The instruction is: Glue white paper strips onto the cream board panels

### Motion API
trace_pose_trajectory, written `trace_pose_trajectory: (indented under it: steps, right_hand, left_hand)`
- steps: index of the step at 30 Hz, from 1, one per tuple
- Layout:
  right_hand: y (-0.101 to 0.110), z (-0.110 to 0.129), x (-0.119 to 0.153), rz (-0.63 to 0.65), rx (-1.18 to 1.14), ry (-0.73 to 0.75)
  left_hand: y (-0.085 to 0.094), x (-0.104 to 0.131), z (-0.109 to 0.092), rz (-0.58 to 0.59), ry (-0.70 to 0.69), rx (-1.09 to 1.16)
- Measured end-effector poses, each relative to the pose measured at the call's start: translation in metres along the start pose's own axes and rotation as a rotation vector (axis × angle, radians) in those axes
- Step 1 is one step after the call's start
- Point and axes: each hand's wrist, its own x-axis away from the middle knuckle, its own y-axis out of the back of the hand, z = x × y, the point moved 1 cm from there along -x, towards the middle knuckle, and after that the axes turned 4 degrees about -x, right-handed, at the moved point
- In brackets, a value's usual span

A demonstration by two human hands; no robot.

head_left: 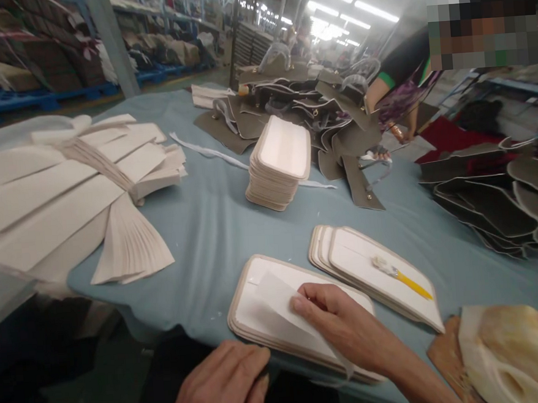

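My right hand (335, 319) pinches a thin white translucent sheet (280, 299) between thumb and fingers. The sheet lies slanted over a stack of rounded oblong panels (252, 301), white on top with beige edges. At the front edge of the table, my left hand (221, 383) is closed with its fingers curled. What it holds, if anything, is hidden. Just behind the right hand is a second stack of similar panels (350, 248). On it rests a yellow-handled brush (410, 283) with whitish, matted bristles.
A tall stack of beige panels (282, 157) stands mid-table on the blue-green cloth (196, 213). Bundled beige strips (66, 197) lie left. Dark olive pieces (289, 89) are heaped behind, more at right. A stained pale container (505, 351) sits front right. Another person's arm (381, 89) reaches in.
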Motion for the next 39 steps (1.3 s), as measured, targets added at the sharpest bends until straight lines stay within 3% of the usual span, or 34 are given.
trace_pose_trajectory:
  steps: [5, 9, 17, 39]
  right_hand:
    - [-0.001, 0.013, -0.020, 0.094, 0.183, -0.003]
    - [0.002, 0.022, -0.032, 0.097, 0.200, -0.029]
    - [0.005, 0.022, -0.050, 0.183, 0.241, -0.130]
    - [0.005, 0.021, -0.063, 0.247, 0.361, -0.204]
  left_hand:
    - [0.011, -0.003, 0.017, -0.053, 0.096, -0.035]
    - [0.008, -0.009, 0.024, -0.098, 0.088, -0.029]
    - [0.006, -0.018, 0.033, -0.080, 0.074, -0.024]
    - [0.007, -0.021, 0.043, -0.069, 0.089, -0.092]
